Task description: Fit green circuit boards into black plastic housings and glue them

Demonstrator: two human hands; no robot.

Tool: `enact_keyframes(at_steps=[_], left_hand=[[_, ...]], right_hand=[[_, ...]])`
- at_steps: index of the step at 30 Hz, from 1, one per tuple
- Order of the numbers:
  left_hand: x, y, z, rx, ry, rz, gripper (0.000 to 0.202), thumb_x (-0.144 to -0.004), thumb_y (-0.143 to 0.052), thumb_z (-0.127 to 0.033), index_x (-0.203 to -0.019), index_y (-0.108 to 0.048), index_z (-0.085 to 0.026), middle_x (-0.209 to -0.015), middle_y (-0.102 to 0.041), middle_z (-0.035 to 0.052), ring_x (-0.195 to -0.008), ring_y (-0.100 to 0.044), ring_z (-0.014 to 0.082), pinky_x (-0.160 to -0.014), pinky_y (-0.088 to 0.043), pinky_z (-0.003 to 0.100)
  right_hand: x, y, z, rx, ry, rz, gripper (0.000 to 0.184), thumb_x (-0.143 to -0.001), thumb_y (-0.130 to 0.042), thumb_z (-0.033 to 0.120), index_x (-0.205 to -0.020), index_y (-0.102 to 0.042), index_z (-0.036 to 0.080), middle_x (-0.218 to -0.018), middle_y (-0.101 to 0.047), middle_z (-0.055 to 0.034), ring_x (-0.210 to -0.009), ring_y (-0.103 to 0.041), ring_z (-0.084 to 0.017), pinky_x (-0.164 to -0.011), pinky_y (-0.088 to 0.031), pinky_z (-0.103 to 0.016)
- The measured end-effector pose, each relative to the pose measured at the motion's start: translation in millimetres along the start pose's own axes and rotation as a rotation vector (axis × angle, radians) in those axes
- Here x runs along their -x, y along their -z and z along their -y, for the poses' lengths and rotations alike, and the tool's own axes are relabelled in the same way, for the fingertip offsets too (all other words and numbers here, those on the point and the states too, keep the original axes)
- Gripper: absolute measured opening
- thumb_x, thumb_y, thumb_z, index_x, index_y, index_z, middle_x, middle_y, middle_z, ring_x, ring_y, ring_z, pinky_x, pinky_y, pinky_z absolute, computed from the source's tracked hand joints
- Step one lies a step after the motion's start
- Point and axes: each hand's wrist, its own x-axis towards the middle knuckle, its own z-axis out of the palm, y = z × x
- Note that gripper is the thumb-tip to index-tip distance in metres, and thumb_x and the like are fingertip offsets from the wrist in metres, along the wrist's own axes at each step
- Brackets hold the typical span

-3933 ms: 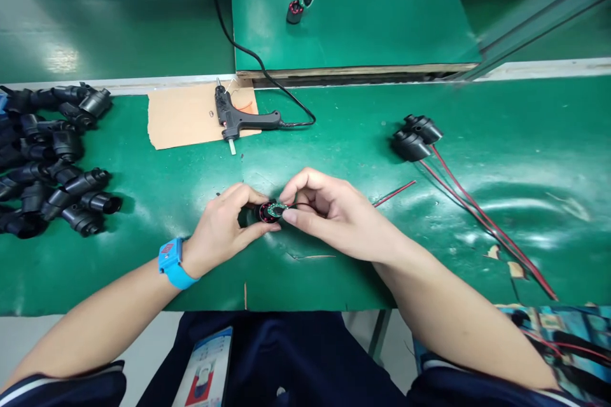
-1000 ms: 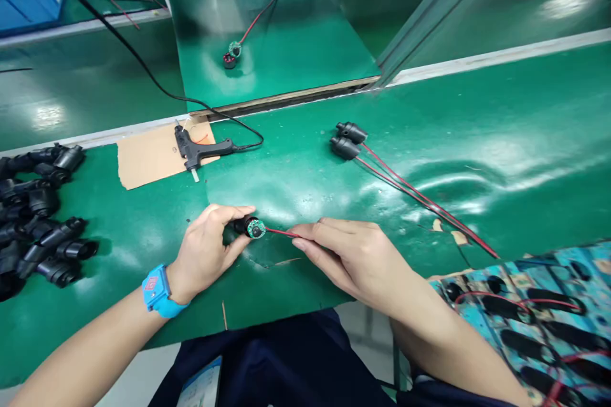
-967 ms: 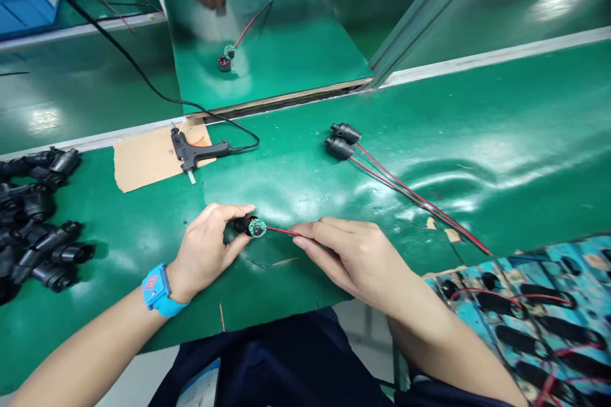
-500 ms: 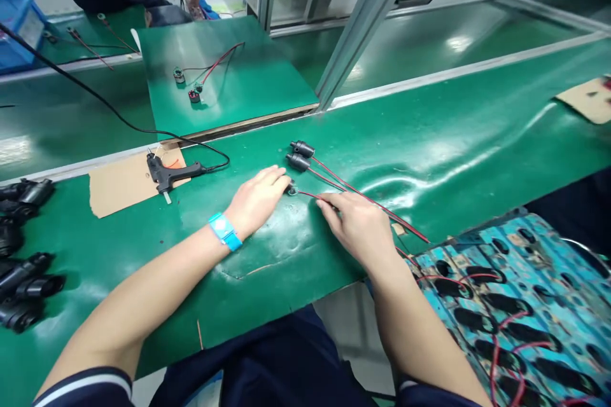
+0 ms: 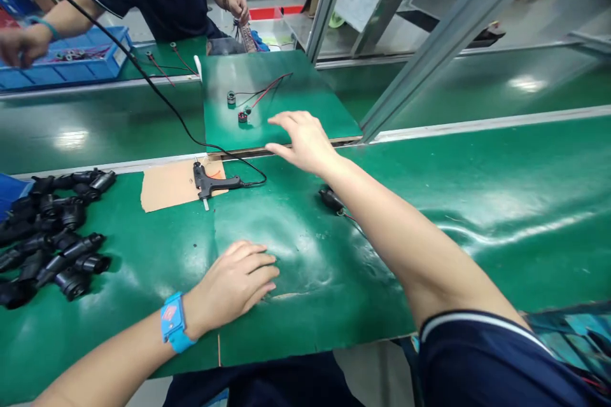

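Right hand (image 5: 305,143) is held out past the tabletop (image 5: 153,235)'s far edge, over the near edge of the green board (image 5: 310,73); fingers spread, thumb set well apart, nothing gripped. Motor with red windings (image 5: 242,117) is placed on the green board, toward its near-left corner, just beside the fingertips but untouched. Small circuit board (image 5: 247,110) is seen against that motor; red wire (image 5: 262,96) is run from there toward the green board's far edge. Second motor (image 5: 231,98) is set a bit farther back, nearer the board's left edge, with a thin dark wire (image 5: 248,93) attached.

Left hand (image 5: 233,280) is laid palm down toward the tabletop's near edge, fingers loosely parted, no object seen in it; underside hidden. Blue wristband (image 5: 174,322) is worn on that wrist.

Black housing (image 5: 330,199) is left mid-tabletop, between the hands and the far edge, partly covered by the right forearm (image 5: 410,248); its wire is lost behind the arm. Glue gun (image 5: 207,183) is rested on cardboard (image 5: 165,187) along the far edge. Black housings (image 5: 57,248) are piled at the left edge. Blue tray (image 5: 573,334), mostly hidden by the sleeve (image 5: 482,356), is seen off the near-right corner. Beyond the far edge, a blue crate (image 5: 112,60) is overhung by a co-worker's hand (image 5: 21,44), blurred.
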Motion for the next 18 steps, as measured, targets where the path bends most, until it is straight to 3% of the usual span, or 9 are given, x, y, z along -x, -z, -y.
enact_keyframes(at_steps=[3, 5, 9, 13, 16, 18], left_hand=[[18.2, 3.8, 6.1, -0.013, 0.033, -0.056, 0.017, -0.097, -0.058, -0.023, -0.11, -0.067, -0.018, -0.109, -0.076, 0.0098, -0.111, -0.068, 0.0281, -0.095, -0.053, 0.045], [24.3, 6.6, 12.3, -0.013, 0.058, -0.079, 0.017, -0.097, -0.059, -0.023, -0.111, -0.067, -0.019, -0.107, -0.076, 0.0089, -0.108, -0.068, 0.0268, -0.094, -0.053, 0.043], [28.4, 15.6, 22.2, 0.084, 0.167, -0.153, 0.02, -0.097, -0.061, -0.026, -0.115, -0.067, -0.021, -0.106, -0.076, 0.0081, -0.103, -0.069, 0.0259, -0.091, -0.053, 0.043], [29.7, 25.7, 23.1, 0.507, 0.547, -0.292, 0.028, -0.094, -0.065, -0.037, -0.118, -0.065, -0.021, -0.108, -0.074, 0.0094, -0.099, -0.069, 0.0237, -0.088, -0.054, 0.04], [27.7, 28.0, 21.0, 1.039, 0.797, -0.402, 0.041, -0.098, -0.058, -0.046, -0.129, -0.057, -0.021, -0.124, -0.068, 0.0128, -0.104, -0.068, 0.022, -0.089, -0.054, 0.036], [25.0, 26.3, 18.6, 1.353, 0.843, -0.415, 0.046, -0.1, -0.052, -0.049, -0.137, -0.051, -0.022, -0.133, -0.062, 0.0135, -0.108, -0.067, 0.0209, -0.092, -0.052, 0.035]], right_hand=[[-67.0, -34.8, 0.4, 0.046, -0.04, -0.004, 0.07, -0.088, -0.066, 0.049, -0.145, -0.047, 0.014, -0.153, -0.045, -0.0167, -0.142, -0.035, -0.037, -0.115, -0.027, -0.052], [-96.5, -53.2, 1.3, 0.089, -0.071, 0.033, 0.074, -0.087, -0.067, 0.052, -0.146, -0.047, 0.014, -0.152, -0.045, -0.018, -0.144, -0.032, -0.039, -0.116, -0.022, -0.054], [-116.0, -65.9, 2.1, 0.131, -0.096, 0.139, 0.047, -0.093, -0.061, 0.045, -0.126, -0.063, 0.012, -0.125, -0.065, -0.0196, -0.124, -0.052, -0.038, -0.11, -0.027, -0.056], [-75.8, -45.3, 17.2, 0.143, -0.069, 0.169, 0.036, -0.095, -0.059, 0.043, -0.111, -0.068, 0.012, -0.105, -0.072, -0.0172, -0.104, -0.061, -0.034, -0.099, -0.037, -0.05], [-11.6, -22.4, 51.8, 0.051, 0.064, 0.161, 0.035, -0.094, -0.061, 0.049, -0.109, -0.066, 0.018, -0.101, -0.073, -0.0113, -0.096, -0.064, -0.029, -0.086, -0.043, -0.041], [35.1, -10.4, 81.9, -0.068, 0.195, 0.142, 0.034, -0.094, -0.062, 0.049, -0.108, -0.065, 0.019, -0.1, -0.073, -0.0099, -0.094, -0.066, -0.026, -0.082, -0.044, -0.039]])
